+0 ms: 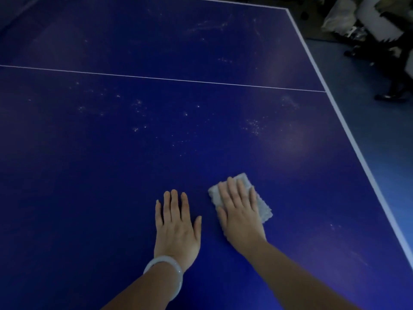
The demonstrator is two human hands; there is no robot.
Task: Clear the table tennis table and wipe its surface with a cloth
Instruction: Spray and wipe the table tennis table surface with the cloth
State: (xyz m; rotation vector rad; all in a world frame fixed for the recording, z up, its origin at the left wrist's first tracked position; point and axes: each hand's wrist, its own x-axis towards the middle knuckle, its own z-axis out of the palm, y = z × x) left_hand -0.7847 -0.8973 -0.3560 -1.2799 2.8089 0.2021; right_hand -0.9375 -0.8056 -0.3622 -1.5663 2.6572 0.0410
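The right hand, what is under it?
A pale folded cloth lies flat beneath the right hand on the blue table. Its edges stick out past the fingers; the middle part is covered by the palm.

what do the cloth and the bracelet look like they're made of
Cloth: pale, nubby, fuzzy-edged, probably terry or microfibre; it lies flat under the right hand. Bracelet: smooth, milky, translucent rigid ring, possibly jade or glass.

The table tennis table (111, 175) was deep blue with thin white lines and pale speckled smudges, the cloth (263, 206) light grey, the bangle (165, 268) milky white.
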